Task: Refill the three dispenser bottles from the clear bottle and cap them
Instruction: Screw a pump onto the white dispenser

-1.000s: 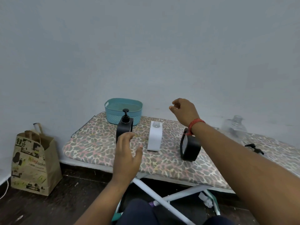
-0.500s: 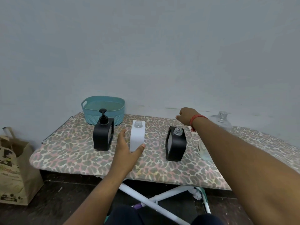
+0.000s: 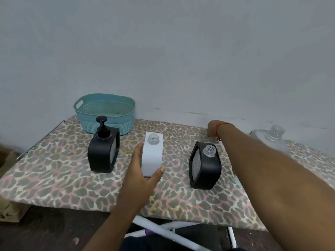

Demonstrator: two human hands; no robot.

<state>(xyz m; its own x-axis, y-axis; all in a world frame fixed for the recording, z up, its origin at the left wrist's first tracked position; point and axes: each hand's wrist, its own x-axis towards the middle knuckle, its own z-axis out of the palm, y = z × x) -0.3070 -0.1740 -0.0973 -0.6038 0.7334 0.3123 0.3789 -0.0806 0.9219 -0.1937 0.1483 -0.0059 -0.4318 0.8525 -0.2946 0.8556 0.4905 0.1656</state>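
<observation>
A: Three dispenser bottles are seen upright on the leopard-print ironing board (image 3: 54,171): a black pump bottle (image 3: 103,153), already capped, on the left; a white bottle (image 3: 152,156) in the middle; a second black bottle (image 3: 204,169) on the right. The last two are left open at the neck.

B: And the hands?

A: The left hand (image 3: 143,174) is spread wide, thumb and fingers bracketing the foot of the white bottle; whether contact is made cannot be told. The right hand (image 3: 212,129) is reached far back, its fingers hidden, so its state cannot be told.

B: The clear bottle (image 3: 272,140)?

A: It lies uncapped at the right rear, beyond the right forearm. It is judged nearer the right hand, so the pour would likely be started from that side.
</observation>
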